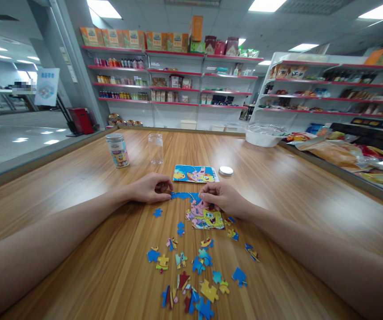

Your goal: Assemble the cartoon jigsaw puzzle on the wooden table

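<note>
Wondering where that flat, part-joined cartoon jigsaw in blue, pink and yellow (pixel 207 218) is lying?

"It's sitting just this side of the blue rectangular picture card (pixel 193 174), its thin blue top strip (pixel 183 195) running left-right. The bare left hand (pixel 148 189) is curling narrow by the card's near-left corner, at the strip's end. The bare right hand (pixel 227 199) is bending in below the near-right corner, closer to the main block (pixel 196 209)."

Is either one holding a piece?

"Can't tell, the fingers are hiding it."
</note>
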A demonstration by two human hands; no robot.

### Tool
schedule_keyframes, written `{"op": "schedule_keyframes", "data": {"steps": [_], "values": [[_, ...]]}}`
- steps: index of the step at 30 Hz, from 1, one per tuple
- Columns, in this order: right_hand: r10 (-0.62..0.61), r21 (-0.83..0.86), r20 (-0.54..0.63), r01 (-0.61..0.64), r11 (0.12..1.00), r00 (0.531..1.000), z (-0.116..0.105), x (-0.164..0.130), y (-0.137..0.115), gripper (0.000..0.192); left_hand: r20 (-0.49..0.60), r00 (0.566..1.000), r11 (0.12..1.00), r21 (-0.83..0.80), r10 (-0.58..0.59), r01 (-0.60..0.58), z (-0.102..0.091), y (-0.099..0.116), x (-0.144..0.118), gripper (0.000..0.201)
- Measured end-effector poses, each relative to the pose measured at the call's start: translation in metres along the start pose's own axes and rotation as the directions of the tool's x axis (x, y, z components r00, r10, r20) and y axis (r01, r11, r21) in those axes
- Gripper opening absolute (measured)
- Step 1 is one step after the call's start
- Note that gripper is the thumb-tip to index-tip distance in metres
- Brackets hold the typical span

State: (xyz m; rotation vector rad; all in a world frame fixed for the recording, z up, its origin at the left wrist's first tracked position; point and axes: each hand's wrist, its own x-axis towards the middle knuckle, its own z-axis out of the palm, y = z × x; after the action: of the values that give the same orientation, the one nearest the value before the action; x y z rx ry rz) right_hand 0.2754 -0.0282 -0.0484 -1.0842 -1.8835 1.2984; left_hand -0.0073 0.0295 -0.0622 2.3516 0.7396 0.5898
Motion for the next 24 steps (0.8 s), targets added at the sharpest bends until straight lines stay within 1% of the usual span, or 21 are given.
{"op": "schedule_keyframes", "data": {"steps": [3,5,9,12,14,16,18,20,21,23,24], "values": [[0.005,0.0,-0.011,-0.005,1.0,1.0,0.0,0.0,0.001,0.034,-0.012,0.998,0.998,-0.02,0.058,-0.058,0.0,0.0,0.0,0.027],[0.007,-0.001,-0.019,-0.007,1.0,1.0,0.001,0.0,0.002,0.032,-0.022,0.994,0.994,0.021,0.106,-0.105,-0.001,0.001,-0.001,0.023],[-0.004,-0.014,-0.019,0.003,1.0,1.0,0.0,-0.001,0.002,0.031,-0.006,0.983,0.975,0.122,0.185,-0.183,0.0,0.004,0.0,0.018],[-0.023,-0.034,-0.016,0.023,0.999,1.0,0.001,-0.001,0.001,0.029,-0.003,0.979,0.973,0.12,0.202,-0.2,0.0,0.006,0.0,0.018],[-0.03,-0.031,-0.018,0.029,0.999,0.999,0.001,-0.001,0.001,0.029,-0.01,0.983,0.98,0.086,0.183,-0.182,0.0,0.006,0.0,0.02],[-0.031,-0.024,-0.023,0.031,0.999,0.999,0.002,-0.001,0.002,0.03,-0.057,0.992,0.994,0.013,0.112,-0.112,-0.002,0.003,-0.001,0.024],[-0.03,-0.018,-0.027,0.029,0.999,0.999,0.002,-0.001,0.005,0.031,-0.137,0.99,0.991,-0.131,-0.024,0.006,-0.005,-0.003,0.0,0.03],[-0.028,-0.011,-0.022,0.028,1.0,0.999,0.002,0.0,0.008,0.034,-0.198,0.964,0.937,-0.334,-0.18,0.106,-0.007,-0.011,0.001,0.034],[-0.031,-0.007,-0.025,0.031,0.999,0.999,0.001,0.001,0.01,0.035,-0.216,0.946,0.897,-0.421,-0.242,0.134,-0.008,-0.015,0.002,0.036],[-0.061,-0.021,-0.056,0.06,0.998,0.997,0.001,0.001,0.01,0.038,-0.253,0.913,0.843,-0.515,-0.321,0.153,-0.008,-0.02,0.003,0.036],[-0.088,-0.039,-0.084,0.085,0.996,0.993,0.002,0.0,0.007,0.038,-0.277,0.9,0.843,-0.515,-0.336,0.157,-0.007,-0.021,0.004,0.036]]}}
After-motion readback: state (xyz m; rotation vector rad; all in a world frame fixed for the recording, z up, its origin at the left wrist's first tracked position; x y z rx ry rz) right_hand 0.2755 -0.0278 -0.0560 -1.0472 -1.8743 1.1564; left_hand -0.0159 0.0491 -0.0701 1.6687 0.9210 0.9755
